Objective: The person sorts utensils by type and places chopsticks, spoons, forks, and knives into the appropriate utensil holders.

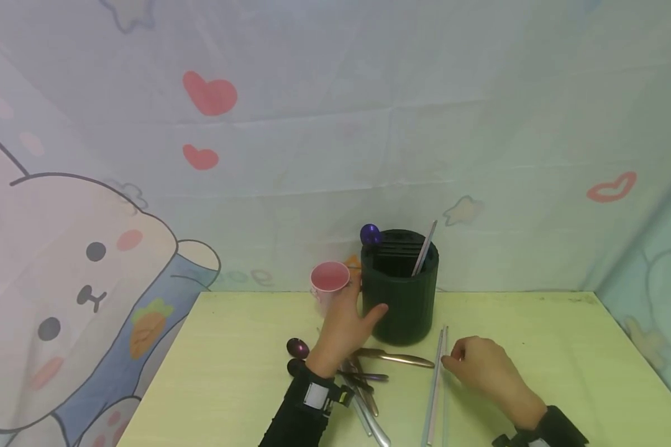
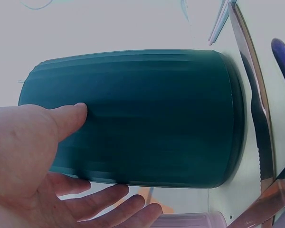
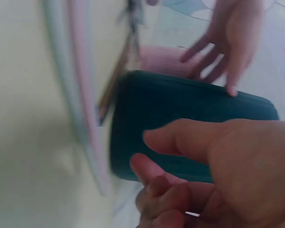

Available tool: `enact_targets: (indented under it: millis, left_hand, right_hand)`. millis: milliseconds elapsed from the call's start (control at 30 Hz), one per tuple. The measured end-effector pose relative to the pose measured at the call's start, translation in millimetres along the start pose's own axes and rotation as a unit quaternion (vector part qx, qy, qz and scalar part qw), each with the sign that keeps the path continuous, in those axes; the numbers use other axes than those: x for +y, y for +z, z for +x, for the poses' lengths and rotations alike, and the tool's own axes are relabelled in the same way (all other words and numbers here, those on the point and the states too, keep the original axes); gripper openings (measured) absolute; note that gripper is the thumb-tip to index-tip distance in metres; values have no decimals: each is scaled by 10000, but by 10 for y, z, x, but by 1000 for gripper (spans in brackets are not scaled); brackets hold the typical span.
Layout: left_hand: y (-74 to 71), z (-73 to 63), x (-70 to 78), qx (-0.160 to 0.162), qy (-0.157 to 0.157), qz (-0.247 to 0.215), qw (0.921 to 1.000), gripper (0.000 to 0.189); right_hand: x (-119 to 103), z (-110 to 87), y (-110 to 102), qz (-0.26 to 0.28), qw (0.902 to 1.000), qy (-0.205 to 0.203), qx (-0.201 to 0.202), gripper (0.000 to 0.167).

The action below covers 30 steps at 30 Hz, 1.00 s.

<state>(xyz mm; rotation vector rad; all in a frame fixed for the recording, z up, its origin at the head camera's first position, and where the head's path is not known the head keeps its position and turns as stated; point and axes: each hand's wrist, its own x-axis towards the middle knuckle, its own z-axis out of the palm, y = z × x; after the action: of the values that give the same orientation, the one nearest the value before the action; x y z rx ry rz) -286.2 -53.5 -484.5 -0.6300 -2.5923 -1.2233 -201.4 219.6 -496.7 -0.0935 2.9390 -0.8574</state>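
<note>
A dark green ribbed utensil holder [image 1: 399, 310] stands upright at the back, with a purple spoon [image 1: 371, 234] and a slim pale stick [image 1: 425, 248] poking out of it. My left hand [image 1: 343, 323] is at its left side. In the left wrist view the thumb [image 2: 69, 118] lies against the holder wall and the fingers extend along its side. Several thin pale blue and pink sticks [image 1: 433, 388] lie on the table, right of centre. Just right of them is my right hand [image 1: 483, 366], thumb and index apart with nothing between them, the other fingers loosely curled.
A pink cup [image 1: 328, 278] stands left of the holder, beside my left hand. In front of the holder lie a gold-toned knife [image 1: 397, 357], dark purple spoons [image 1: 297, 347] and silver cutlery [image 1: 373, 422], partly under my left wrist. A printed cloth [image 1: 313, 124] hangs behind the table.
</note>
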Motion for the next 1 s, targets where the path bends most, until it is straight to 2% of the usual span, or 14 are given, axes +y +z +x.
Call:
enact_targets:
  millis: [133, 300, 633, 900, 1000]
  left_hand:
    - [-22, -10, 27, -29, -57, -52, 10000, 71]
    - [-34, -14, 44, -18, -71, -77, 9999, 69]
    - [-22, -4, 44, -32, -12, -10, 10000, 70]
    - [-22, -7, 49, -36, -65, 18, 10000, 70]
    - [-21, -9, 51, -21, -89, 20, 10000, 70]
  right_hand:
    - [63, -31, 150, -145, 9991, 197, -351, 27]
    - [98, -31, 263, -178, 9982, 261, -507, 28]
    - [220, 29, 267, -225, 9983, 370, -388, 28]
    - [256, 64, 240, 97, 9988, 451, -161, 37]
    - [261, 98, 224, 298, 9989, 355, 64, 33]
